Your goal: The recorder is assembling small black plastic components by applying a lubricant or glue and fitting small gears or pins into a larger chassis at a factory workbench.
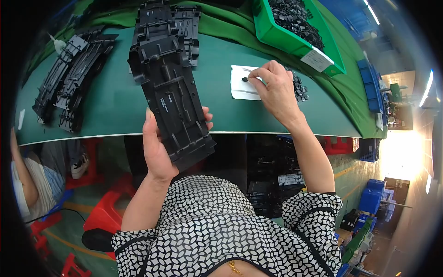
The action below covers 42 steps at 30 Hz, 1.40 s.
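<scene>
My left hand [159, 154] is wrapped round the near end of a long black plastic chassis [173, 99], its fingers showing at the right edge. The chassis is tilted up over the green table, its ribbed and moulded face toward me. My right hand [277, 90] pinches a small black plastic part [245, 79] between thumb and forefinger. It is above a white card [241, 90] lying on the table. Partly behind my right hand lies a loose pile of small black parts [300, 87].
A green bin [295, 48] full of small black parts stands at the back right. More black chassis [85, 69] lie at the left, and others [187, 30] lie behind the held one. A seated person [39, 180] is at the far left, near red stools [108, 207].
</scene>
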### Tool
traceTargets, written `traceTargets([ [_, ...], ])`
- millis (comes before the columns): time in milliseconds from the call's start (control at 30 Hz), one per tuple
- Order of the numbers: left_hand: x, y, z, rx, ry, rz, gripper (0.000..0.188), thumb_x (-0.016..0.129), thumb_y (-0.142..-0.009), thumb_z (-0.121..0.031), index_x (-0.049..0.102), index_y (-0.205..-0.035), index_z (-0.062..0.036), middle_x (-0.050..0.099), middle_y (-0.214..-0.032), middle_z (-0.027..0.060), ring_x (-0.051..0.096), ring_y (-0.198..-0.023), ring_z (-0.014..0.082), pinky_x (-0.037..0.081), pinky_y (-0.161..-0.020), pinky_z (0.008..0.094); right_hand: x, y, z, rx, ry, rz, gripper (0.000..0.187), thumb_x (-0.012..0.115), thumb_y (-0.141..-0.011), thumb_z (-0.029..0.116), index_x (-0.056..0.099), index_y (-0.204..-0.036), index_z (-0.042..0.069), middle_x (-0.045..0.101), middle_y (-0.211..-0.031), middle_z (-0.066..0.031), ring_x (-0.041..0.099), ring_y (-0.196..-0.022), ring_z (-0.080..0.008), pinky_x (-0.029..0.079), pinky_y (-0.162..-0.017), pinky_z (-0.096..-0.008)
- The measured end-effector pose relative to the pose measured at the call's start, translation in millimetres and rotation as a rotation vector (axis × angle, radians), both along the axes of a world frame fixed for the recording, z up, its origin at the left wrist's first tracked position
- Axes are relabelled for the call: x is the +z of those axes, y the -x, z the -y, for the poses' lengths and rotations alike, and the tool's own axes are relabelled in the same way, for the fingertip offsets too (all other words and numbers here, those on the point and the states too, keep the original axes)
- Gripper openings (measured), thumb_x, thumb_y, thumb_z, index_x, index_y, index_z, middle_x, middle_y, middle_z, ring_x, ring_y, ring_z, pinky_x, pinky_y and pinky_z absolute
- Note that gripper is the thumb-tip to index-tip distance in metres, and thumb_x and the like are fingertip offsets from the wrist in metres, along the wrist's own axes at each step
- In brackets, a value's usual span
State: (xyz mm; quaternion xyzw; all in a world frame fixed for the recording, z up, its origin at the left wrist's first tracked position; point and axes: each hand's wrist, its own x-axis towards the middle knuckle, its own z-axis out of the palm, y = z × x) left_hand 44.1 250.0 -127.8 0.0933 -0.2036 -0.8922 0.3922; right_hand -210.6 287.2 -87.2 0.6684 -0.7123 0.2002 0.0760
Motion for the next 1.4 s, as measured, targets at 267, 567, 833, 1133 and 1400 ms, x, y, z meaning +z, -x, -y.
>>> traceTargets([
  [267, -1, -1, 0, 0.005, 0.009, -0.005, 0.069, 0.024, -0.098, -0.054, 0.040, -0.133, 0.0036, 0.057, -0.118, 0.0261, 0.059, -0.107, 0.0326, 0.049, -0.094, 0.0432, 9, -1, 0, 0.088, 0.029, -0.092, 0.006, 0.067, -0.080, 0.010, 0.067, -0.086, 0.008, 0.053, -0.082, -0.0045, 0.053, -0.082, -0.0219, 0.036, -0.074, -0.0355],
  [567, 1, -2, 0, -0.025, -0.035, -0.058, 0.072, 0.020, -0.099, -0.054, 0.044, -0.132, 0.0050, 0.058, -0.120, 0.0239, 0.059, -0.107, 0.0302, 0.049, -0.095, 0.0411, 22, -8, -3, 0.174, 0.149, -0.306, 0.008, 0.064, -0.076, 0.006, 0.064, -0.083, 0.011, 0.054, -0.080, -0.0033, 0.053, -0.080, -0.0225, 0.037, -0.071, -0.0369],
  [833, 9, 4, 2, 0.016, -0.005, 0.025, 0.065, 0.026, -0.098, -0.052, 0.047, -0.128, 0.0017, 0.060, -0.114, 0.0199, 0.062, -0.101, 0.0273, 0.051, -0.090, 0.0390, 23, -2, -9, -0.039, 0.129, 0.482, 0.007, 0.067, -0.084, 0.008, 0.067, -0.085, 0.002, 0.056, -0.072, -0.0005, 0.051, -0.064, -0.0094, 0.037, -0.055, -0.0215],
  [1133, 13, 2, -4, 0.039, 0.025, 0.061, 0.061, 0.030, -0.098, -0.051, 0.049, -0.126, -0.0002, 0.061, -0.113, 0.0142, 0.061, -0.098, 0.0199, 0.051, -0.087, 0.0336, 36, -104, -61, 0.559, 0.282, 0.148, 0.034, 0.070, -0.052, -0.002, 0.066, -0.086, 0.004, 0.051, -0.070, 0.0001, 0.051, -0.063, -0.0193, 0.037, -0.062, -0.0347],
  [1400, 20, 0, -12, 0.108, 0.141, 0.169, 0.056, 0.035, -0.099, -0.048, 0.049, -0.124, 0.0001, 0.060, -0.112, 0.0087, 0.056, -0.099, 0.0137, 0.046, -0.088, 0.0285, 18, -125, -60, 0.708, 0.300, -0.008, 0.032, 0.072, -0.058, 0.005, 0.068, -0.090, 0.002, 0.047, -0.073, 0.0000, 0.050, -0.064, -0.0167, 0.034, -0.064, -0.0348],
])
